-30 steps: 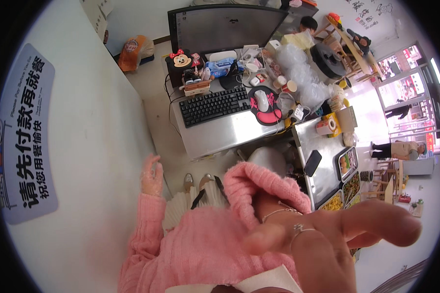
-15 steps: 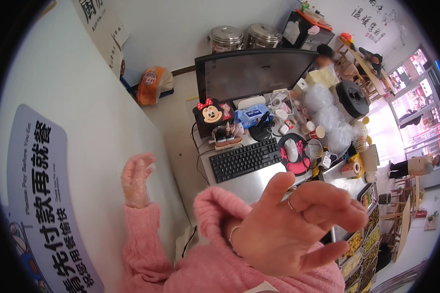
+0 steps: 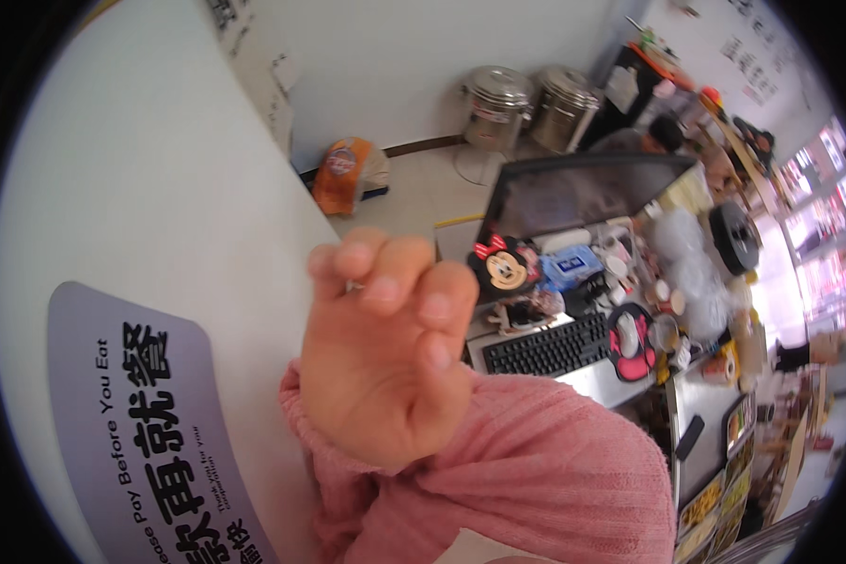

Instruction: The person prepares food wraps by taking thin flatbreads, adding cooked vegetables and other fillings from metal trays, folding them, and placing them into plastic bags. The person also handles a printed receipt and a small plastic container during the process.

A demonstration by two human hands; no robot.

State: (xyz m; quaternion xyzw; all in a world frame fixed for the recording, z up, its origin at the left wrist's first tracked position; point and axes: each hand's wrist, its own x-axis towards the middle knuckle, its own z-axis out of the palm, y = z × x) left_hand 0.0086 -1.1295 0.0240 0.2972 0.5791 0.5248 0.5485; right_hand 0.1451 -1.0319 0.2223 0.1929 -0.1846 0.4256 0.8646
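Observation:
My right hand [image 3: 385, 352] is raised close in front of me, in a pink ribbed sleeve [image 3: 555, 451]. Its palm is turned toward me and the fingers are loosely bent, somewhat apart, with nothing held. A small ring-like glint shows at one finger. No object touches the hand. Just behind and to its right stands a black holder with a cartoon mouse face [image 3: 508, 268]. My left hand is out of sight.
A monitor [image 3: 592, 193], black keyboard [image 3: 550, 346], mouse on a pink-black pad [image 3: 632, 343] and blue wipes pack [image 3: 571, 266] crowd the desk. Metal drums [image 3: 495, 108] and an orange bag [image 3: 343, 174] stand beyond. A wall [image 3: 160, 188] borders the left; food trays [image 3: 700, 508] lie lower right.
The view has swung, so desk and monitor sit farther right. My right hand has gone left, its fingers now upward and more bent. My left hand, earlier raised at the left, is gone from view.

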